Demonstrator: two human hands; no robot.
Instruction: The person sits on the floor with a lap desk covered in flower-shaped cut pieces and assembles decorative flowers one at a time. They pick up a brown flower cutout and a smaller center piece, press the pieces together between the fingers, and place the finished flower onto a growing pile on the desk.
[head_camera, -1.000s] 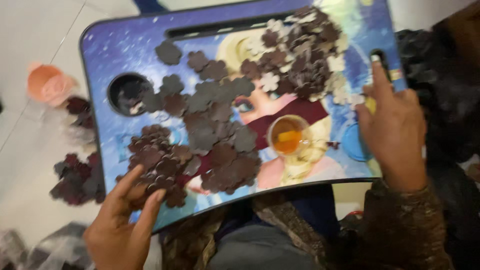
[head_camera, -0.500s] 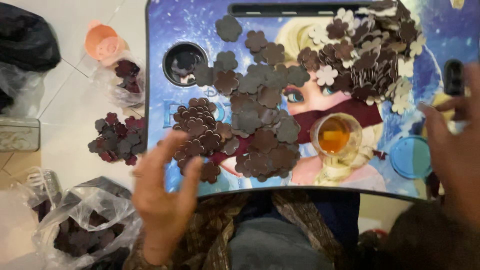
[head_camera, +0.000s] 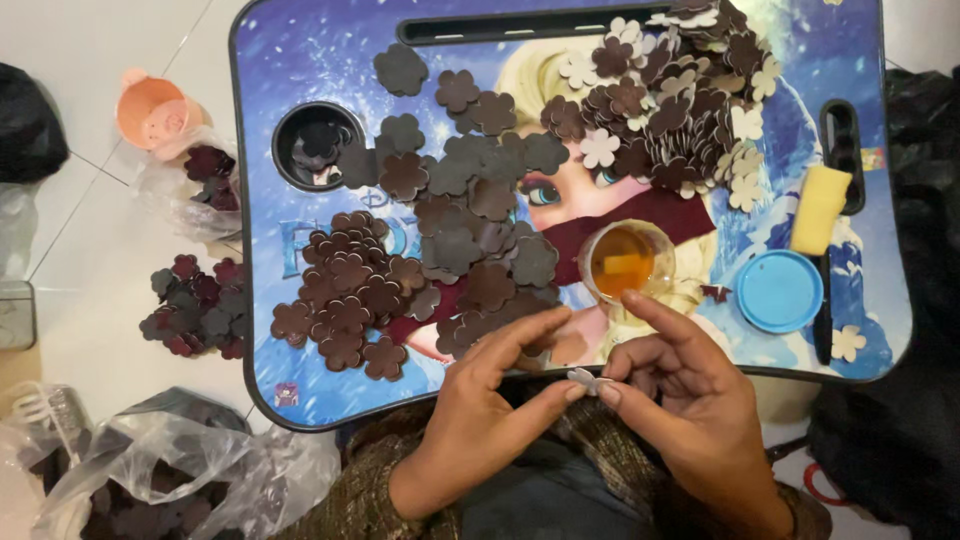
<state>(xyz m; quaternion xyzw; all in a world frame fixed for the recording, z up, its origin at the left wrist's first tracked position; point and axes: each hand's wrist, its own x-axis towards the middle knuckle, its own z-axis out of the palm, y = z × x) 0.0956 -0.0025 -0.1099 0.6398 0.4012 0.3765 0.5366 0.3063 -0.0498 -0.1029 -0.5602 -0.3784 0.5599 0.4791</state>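
Beside the right hand (head_camera: 690, 400), a cup (head_camera: 628, 262) (amber liquid inside).

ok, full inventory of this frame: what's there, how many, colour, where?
lap tray: one, blue printed, centre of view
flower cutouts: many, dark brown, heaped over tray's left and middle
second flower heap: many, brown and cream, tray's upper right
small cup: one, clear with amber liquid, tray centre right
round lid: one, blue, tray right
sponge: one, yellow, tray right edge
pink cup: one, on floor upper left
floor cutouts: a pile, dark maroon, left of tray
plastic bag: one, clear, with more cutouts, lower left
left hand: touches a pale cutout
right hand: pinches same cutout
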